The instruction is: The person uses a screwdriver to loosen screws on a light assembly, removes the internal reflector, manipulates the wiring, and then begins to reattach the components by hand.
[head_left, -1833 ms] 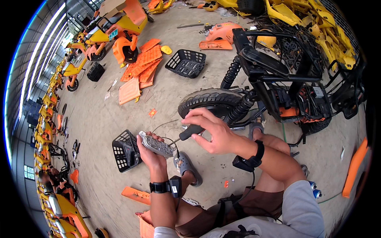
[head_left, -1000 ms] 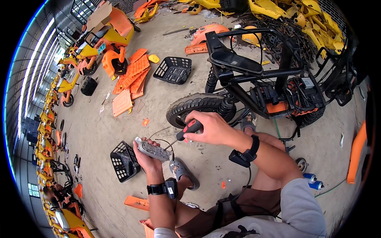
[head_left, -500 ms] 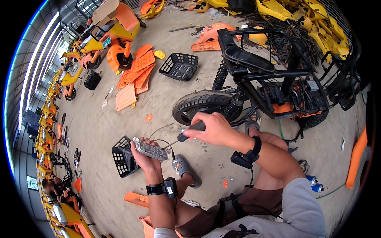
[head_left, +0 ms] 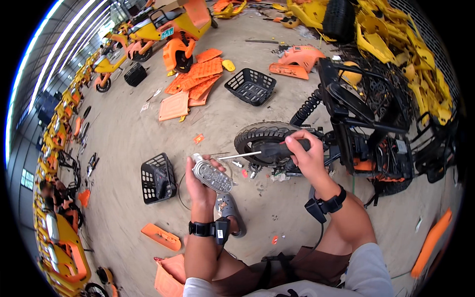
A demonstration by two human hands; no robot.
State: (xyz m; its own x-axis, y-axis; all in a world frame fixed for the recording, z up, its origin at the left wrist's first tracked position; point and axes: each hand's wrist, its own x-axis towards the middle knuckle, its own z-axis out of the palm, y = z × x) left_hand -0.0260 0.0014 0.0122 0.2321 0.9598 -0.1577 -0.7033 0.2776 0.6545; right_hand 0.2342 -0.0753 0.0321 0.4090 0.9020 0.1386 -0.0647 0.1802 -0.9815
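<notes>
Screwdriver [head_left: 278,150] swung out rightward; right hand [head_left: 308,157] curled round it; left hand [head_left: 199,191], half-curled, cups grey oval part [head_left: 213,177]; best braced firmly.

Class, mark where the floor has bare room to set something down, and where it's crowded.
Bare concrete lies between the near black basket and the stacked orange panels; another patch between those panels and the wheel, bar an orange scrap. Crowded: below the screwdriver, with loose bits beside the wheel, and upper right, with piled yellow panels.
</notes>
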